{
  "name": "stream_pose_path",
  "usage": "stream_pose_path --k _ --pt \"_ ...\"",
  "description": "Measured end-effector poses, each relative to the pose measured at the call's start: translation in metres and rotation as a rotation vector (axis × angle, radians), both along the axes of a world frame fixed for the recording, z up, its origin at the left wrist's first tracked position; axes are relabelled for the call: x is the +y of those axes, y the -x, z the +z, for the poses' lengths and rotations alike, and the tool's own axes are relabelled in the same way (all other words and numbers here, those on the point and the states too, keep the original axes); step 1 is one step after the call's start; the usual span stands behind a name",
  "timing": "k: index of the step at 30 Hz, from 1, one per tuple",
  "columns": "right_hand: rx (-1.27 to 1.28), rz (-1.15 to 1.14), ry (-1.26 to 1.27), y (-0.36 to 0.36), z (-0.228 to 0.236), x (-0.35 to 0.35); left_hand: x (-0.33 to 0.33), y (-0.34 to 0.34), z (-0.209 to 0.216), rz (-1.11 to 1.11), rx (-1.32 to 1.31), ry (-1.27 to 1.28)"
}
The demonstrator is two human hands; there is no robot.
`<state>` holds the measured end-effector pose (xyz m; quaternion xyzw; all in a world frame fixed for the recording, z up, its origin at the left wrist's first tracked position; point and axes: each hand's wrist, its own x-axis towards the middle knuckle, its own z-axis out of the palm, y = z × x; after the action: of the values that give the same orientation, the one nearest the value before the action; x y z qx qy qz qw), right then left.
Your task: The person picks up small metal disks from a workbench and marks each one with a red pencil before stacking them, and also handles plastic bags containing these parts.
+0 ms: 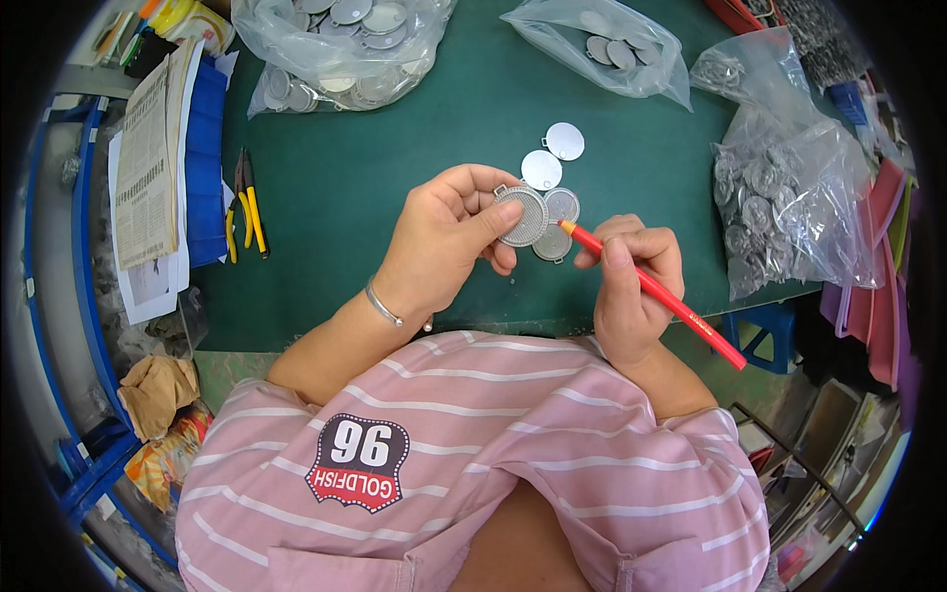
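My left hand (449, 222) pinches a round silver metal disc (523, 216) with a beaded rim and a small loop, thumb on its face. In my right hand (636, 276) is a red pencil (681, 308), held like a pen, its tip close to the disc's right edge; I cannot tell whether they touch. Below and behind the held disc, two grey rimmed discs (552, 246) lie on the green table (395, 138), partly covered. Two smooth white discs (564, 141) lie just beyond them, one partly over the other's edge.
A clear bag of discs (350, 59) stands at the far left, a smaller bag (617, 49) at the far middle. Another filled bag (769, 207) lies right. Yellow-handled pliers (247, 207) rest beside a blue bin (205, 163) with papers. A blue stool (760, 335) stands beneath the table's right edge.
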<state>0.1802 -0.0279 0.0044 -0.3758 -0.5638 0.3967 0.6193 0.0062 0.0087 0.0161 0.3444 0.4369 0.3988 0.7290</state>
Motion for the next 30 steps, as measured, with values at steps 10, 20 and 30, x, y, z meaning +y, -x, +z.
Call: stream_pose_path --k 10,20,30 --pt "-0.065 -0.011 -0.043 -0.0008 -0.0004 0.0030 0.0010 -0.0001 -0.0010 -0.001 -0.023 0.022" --pt "-0.130 -0.001 -0.029 0.0037 0.0017 0.0034 -0.0005 -0.0012 0.0012 -0.004 -0.014 -0.005" --pt "-0.055 -0.055 0.013 0.0055 0.0000 0.0006 0.0003 0.0016 0.0004 0.029 -0.051 -0.004"
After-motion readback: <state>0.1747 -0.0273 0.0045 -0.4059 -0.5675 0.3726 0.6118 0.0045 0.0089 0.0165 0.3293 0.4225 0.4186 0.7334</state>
